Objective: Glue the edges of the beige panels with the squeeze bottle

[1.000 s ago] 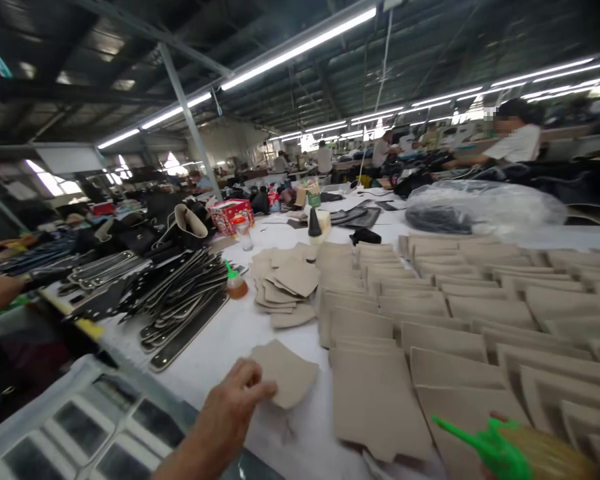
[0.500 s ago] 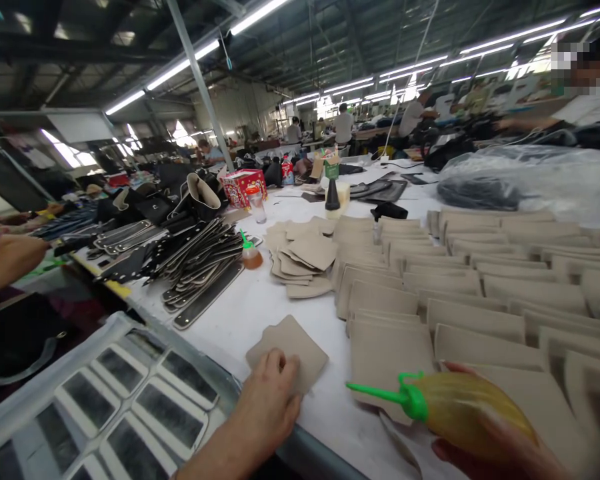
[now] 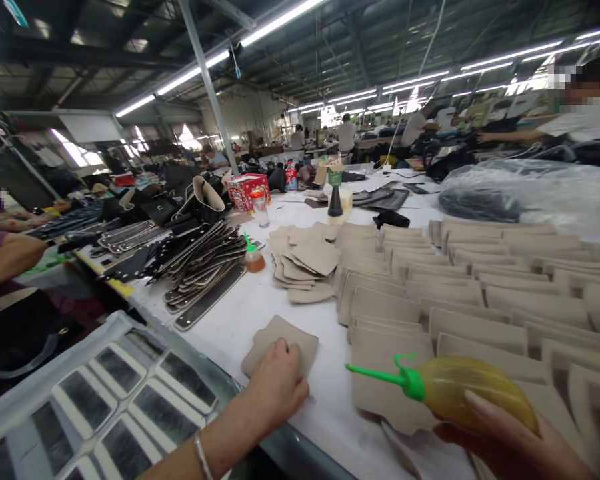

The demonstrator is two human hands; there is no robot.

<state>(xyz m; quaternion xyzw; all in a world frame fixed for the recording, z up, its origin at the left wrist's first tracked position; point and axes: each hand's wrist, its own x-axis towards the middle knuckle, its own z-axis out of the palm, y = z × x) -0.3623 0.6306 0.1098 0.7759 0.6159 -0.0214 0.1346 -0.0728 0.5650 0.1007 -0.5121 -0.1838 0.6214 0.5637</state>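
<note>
My right hand [image 3: 510,433] is wrapped around a soft squeeze bottle [image 3: 473,393] of yellowish liquid. Its green nozzle points left, and the small green cap hangs loose above it. My left hand [image 3: 279,380] lies with curled fingers on a single beige cut piece [image 3: 280,337] at the table's front edge, gripping its near side; the fingertips are partly hidden. Beyond this piece sits a loose pile of similar beige pieces [image 3: 310,257]. To the right, rows of overlapping beige pieces [image 3: 390,340] reach under and past the bottle.
At the front left stands a tray of dark panels with pale borders [image 3: 170,407]. Black straps [image 3: 205,267] are heaped behind it, beside a small green-tipped bottle [image 3: 254,259]. A clear jar [image 3: 260,212], a red box [image 3: 247,190] and plastic wrap [image 3: 545,193] lie farther back. Co-workers sit around.
My left hand and the beige piece under it have shifted slightly left and turned a little. The squeeze bottle in my right hand has tipped and risen slightly. The view has moved a little.
</note>
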